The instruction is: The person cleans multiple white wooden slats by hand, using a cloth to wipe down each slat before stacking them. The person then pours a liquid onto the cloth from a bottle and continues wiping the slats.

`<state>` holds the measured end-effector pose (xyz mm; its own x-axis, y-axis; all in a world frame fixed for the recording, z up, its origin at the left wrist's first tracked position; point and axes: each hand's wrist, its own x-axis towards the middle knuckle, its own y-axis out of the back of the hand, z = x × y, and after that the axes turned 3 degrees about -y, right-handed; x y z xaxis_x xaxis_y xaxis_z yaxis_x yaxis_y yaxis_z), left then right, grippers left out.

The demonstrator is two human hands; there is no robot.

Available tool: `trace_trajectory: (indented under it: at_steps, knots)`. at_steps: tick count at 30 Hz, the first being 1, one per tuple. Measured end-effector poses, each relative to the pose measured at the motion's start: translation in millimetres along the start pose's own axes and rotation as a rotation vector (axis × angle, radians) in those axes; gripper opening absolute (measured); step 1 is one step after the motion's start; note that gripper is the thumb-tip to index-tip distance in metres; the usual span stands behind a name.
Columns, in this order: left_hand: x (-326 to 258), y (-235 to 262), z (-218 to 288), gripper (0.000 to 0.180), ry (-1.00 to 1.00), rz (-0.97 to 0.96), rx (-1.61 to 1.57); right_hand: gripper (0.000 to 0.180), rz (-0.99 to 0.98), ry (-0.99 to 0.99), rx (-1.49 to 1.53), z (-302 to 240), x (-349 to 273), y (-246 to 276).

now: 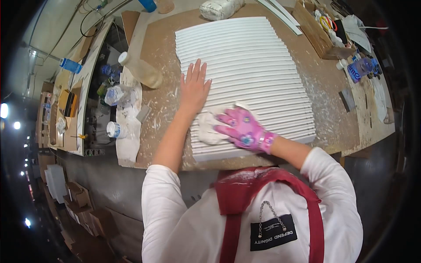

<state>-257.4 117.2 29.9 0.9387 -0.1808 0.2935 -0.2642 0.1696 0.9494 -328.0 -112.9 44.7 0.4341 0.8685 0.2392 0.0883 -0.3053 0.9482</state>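
Note:
White ribbed strips (245, 57), set closely side by side, form a broad stack in front of me. My left hand (195, 90) is bare and lies flat on their left edge, fingers stretched out. A pink flowered glove covers my right hand (245, 130), which presses a crumpled off-white cloth (208, 127) onto the near left part of the strips. The gloved fingers spread over the cloth; its underside is hidden.
Brown board (326, 98) with white smears lies beneath the strips. To the left are a cloudy bottle (142, 72), a white tub (115, 129) and a grey block (143, 113). At right stand a wooden box (318, 37), a purple-labelled bottle (362, 69) and another grey block (347, 101).

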Motion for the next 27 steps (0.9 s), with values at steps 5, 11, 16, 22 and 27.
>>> trace_trajectory:
  at_steps: [5,11,16,22,27]
  knots:
    - [64.7,-28.2,-42.2,0.064,0.031,0.05,0.003,0.046,-0.078,-0.424,0.004,90.7,-76.4,37.7]
    - [161.0,-57.7,-63.3,0.063,-0.023,0.121,0.066,0.056,0.059,-0.584,-0.162,145.2,-30.5,93.3]
    - [187.7,-82.8,-61.3,0.064,0.086,-0.065,0.003,0.076,-0.138,-0.581,-0.097,219.3,55.5,59.9]
    - [194.5,-88.0,-61.5,0.063,0.09,-0.088,-0.003,0.07,-0.087,-0.573,-0.224,275.7,106.5,14.2]
    - [198.4,-91.5,-70.3,0.061,0.042,-0.01,-0.002,0.069,-0.069,-0.566,-0.232,282.1,112.1,10.4]
